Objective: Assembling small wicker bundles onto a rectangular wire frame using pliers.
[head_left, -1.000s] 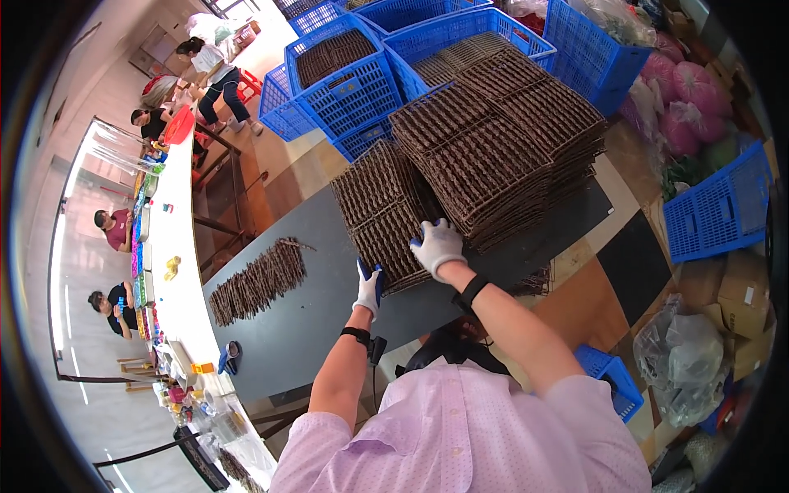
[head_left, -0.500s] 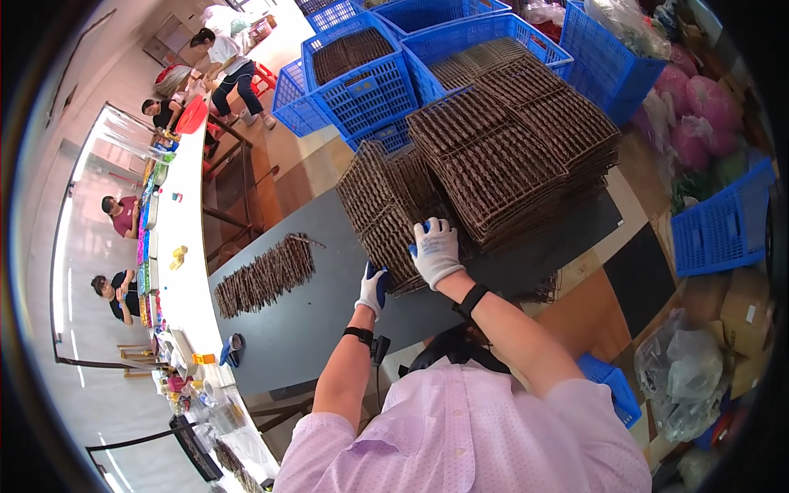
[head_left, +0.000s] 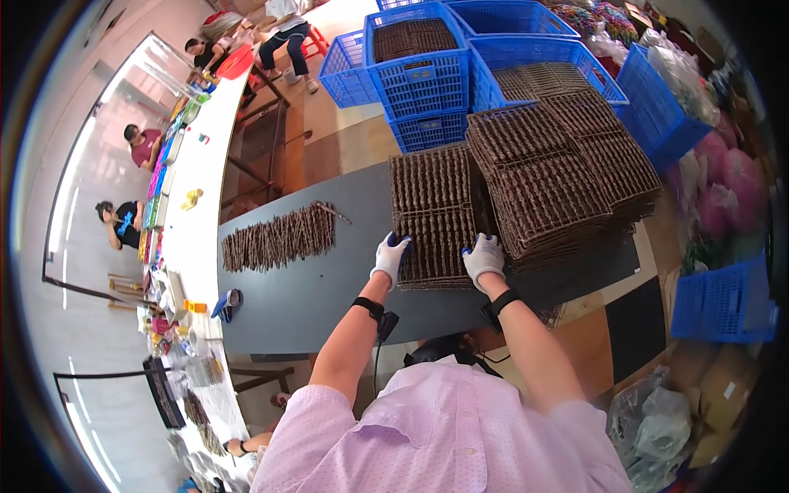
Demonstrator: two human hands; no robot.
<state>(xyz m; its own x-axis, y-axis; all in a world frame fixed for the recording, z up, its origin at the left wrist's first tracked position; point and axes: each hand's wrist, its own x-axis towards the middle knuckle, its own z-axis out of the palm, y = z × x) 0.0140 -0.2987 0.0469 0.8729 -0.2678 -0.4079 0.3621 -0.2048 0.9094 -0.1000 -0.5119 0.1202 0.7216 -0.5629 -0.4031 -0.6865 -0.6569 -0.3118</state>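
Note:
A stack of brown, rope-textured woven panels (head_left: pixel 431 215) lies on the dark grey table in front of me. My left hand (head_left: pixel 390 256), in a white glove with blue on the fingers, grips its left edge near the front corner. On the opposite edge, my right hand (head_left: pixel 483 257), gloved the same way, holds the panels with its fingers bent over the side. A taller pile of similar panels (head_left: pixel 559 168) rises close to the right of this stack. Farther left lies a row of loose brown twisted sticks (head_left: pixel 279 238).
Blue plastic crates (head_left: pixel 423 86) stand beyond the table, some filled with panels. Another blue crate (head_left: pixel 723 300) is at the right, near clear plastic bags (head_left: pixel 657 423). A small blue-and-grey object (head_left: pixel 228 304) lies at the left table edge (head_left: pixel 271 329). Several people sit along a white bench (head_left: pixel 205 177).
The smaller stack has turned from slanted to nearly straight before me. My right hand has moved from its top to its right edge. The whole view has turned slightly.

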